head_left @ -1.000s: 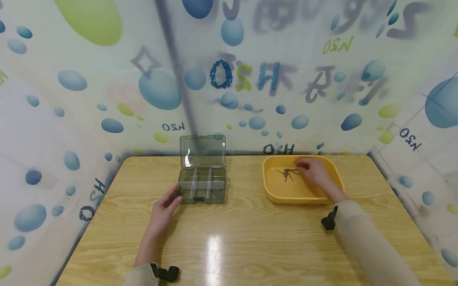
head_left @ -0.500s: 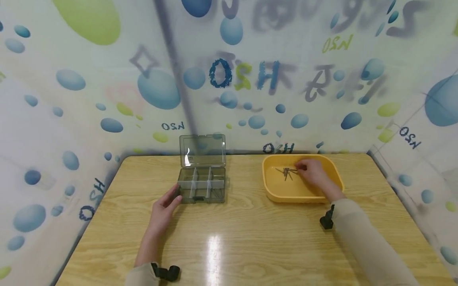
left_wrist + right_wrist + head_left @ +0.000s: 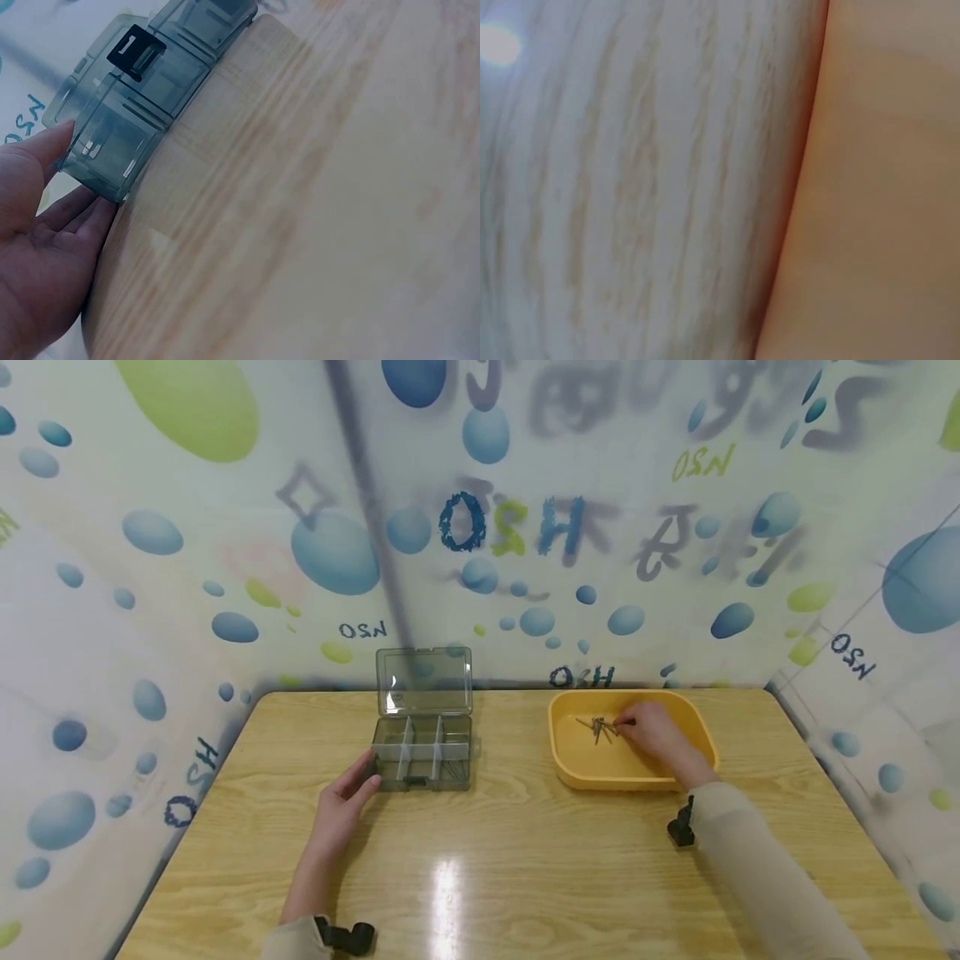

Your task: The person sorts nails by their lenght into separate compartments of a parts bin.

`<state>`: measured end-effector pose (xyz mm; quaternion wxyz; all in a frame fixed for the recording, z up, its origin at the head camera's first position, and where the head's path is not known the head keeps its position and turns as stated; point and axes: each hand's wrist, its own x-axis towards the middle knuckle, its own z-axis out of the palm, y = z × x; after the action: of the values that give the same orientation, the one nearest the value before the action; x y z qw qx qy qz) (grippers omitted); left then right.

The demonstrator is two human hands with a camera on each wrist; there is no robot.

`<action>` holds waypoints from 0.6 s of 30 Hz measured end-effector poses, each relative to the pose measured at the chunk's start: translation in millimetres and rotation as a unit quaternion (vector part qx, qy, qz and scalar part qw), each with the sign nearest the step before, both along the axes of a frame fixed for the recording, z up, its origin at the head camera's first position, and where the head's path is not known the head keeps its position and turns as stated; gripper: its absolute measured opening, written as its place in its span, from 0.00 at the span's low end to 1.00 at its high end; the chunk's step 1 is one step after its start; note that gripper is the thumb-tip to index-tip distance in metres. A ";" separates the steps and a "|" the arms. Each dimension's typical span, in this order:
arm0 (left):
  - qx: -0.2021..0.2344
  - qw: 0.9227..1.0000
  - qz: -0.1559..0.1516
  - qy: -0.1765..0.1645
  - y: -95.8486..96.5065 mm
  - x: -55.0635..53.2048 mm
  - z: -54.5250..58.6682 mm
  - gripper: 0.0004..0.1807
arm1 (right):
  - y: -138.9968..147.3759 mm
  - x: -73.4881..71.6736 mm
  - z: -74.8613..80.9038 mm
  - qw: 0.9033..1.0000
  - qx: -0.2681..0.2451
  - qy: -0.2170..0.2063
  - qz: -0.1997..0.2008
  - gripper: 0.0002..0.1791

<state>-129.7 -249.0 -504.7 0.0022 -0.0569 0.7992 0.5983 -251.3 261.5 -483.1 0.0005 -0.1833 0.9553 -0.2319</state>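
A clear grey compartment box (image 3: pixel 388 770) stands on the left part of the table with its lid raised. Several thin metal nails lie in its front right compartment. At its front left corner, my left hand (image 3: pixel 341 807) holds the box between thumb and fingers; in the left wrist view the thumb (image 3: pixel 56 141) lies on the box's edge. My right hand (image 3: pixel 654 732) is inside the yellow tray (image 3: pixel 592 768), its fingertips pinching the end of a thin nail (image 3: pixel 610 727) beside a small pile of nails (image 3: pixel 597 727). The right wrist view shows neither fingers nor nails.
The wooden table (image 3: pixel 510 860) carries the box and the tray, with bare wood between them. A patterned wall covering (image 3: pixel 525 593) rises right behind the table's back edge, close to the raised lid. The tray's wall (image 3: pixel 870 187) fills the right of the right wrist view.
My right hand has shifted slightly towards the near side and the left within the tray, and the nail at its fingertips has turned. My left hand has stayed on the box.
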 end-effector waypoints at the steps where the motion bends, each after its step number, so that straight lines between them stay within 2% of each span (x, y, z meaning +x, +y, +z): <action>1: 0.000 1.000 0.000 0.000 0.1 0.3 -0.3 0.30 | -0.1 0.3 -0.1 1.000 0.001 -0.003 -0.001 0.05; 6: -0.001 1.000 0.005 0.006 -0.1 2.3 0.1 0.30 | -1.0 0.5 0.1 1.000 -0.001 -0.007 0.002 0.06; 10: 0.005 1.000 0.005 0.010 2.3 1.8 -2.1 0.30 | 1.8 1.9 1.5 1.000 -0.025 -0.016 0.006 0.05; 18: 0.006 1.000 0.006 0.005 0.4 1.0 -1.9 0.29 | 0.5 4.9 12.4 0.992 -0.092 -0.072 -0.042 0.09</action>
<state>-128.7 -248.6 -506.6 -0.0048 -0.0589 0.7953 0.6033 -246.4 261.9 -470.8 0.0422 -0.1253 0.9342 -0.3312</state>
